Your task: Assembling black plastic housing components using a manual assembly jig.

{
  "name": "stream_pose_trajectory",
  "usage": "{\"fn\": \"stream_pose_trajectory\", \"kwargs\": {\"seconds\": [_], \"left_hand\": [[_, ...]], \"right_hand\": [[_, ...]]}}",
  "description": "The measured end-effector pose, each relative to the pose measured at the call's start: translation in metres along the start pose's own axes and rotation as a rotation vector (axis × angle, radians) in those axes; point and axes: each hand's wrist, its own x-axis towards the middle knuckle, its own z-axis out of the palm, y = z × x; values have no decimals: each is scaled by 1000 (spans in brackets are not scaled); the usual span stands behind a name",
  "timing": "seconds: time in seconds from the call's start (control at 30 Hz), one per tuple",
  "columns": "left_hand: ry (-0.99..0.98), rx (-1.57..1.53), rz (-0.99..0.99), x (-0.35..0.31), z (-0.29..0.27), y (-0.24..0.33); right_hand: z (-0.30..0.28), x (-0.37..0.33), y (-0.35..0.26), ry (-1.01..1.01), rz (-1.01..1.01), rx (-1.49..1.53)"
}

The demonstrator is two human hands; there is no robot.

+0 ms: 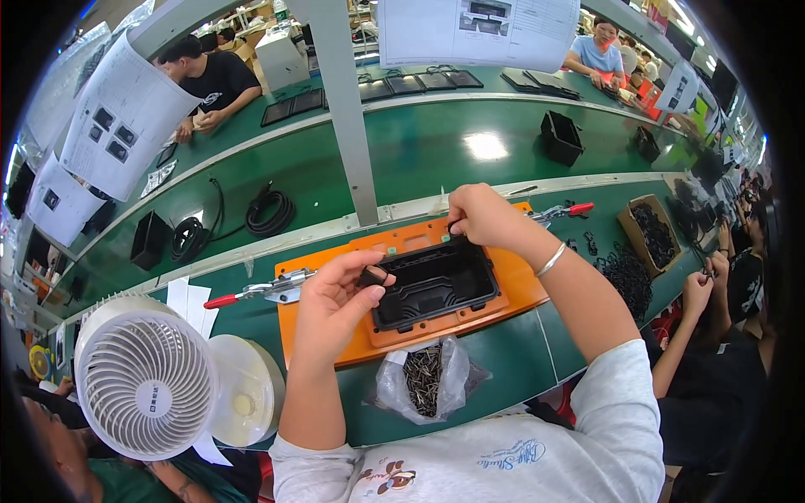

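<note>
A black plastic tray-shaped housing (432, 283) sits in an orange fixture plate (335, 335) on the green bench (511, 352), and everything else is placed from that housing. The left hand (335, 302) is at the housing's left edge, its grip narrow, thumb and fingers pinched on a small black part (371, 276) at the rim. The right hand (482, 214) is at the housing's far right corner, fingers curled down onto the rim; whether it holds anything I cannot tell. Red-handled toggle clamps stand to the left (260, 291) and far right (558, 211) of the housing. Just near of it lies a clear bag of dark screws (423, 381). A white fan (147, 386) stands well to its left.
</note>
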Motion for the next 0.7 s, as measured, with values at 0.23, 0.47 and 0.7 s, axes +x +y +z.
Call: {"fn": "stream_pose_trajectory", "kwargs": {"seconds": [0.23, 0.47, 0.7], "left_hand": [[14, 12, 11, 0, 2, 5], [25, 3, 7, -2, 0, 8], [40, -21, 38, 0, -10, 9]], "right_hand": [[-1, 2, 4, 26, -93, -50], [-11, 17, 20, -259, 53, 238], [-11, 18, 16, -266, 112, 187]]}}
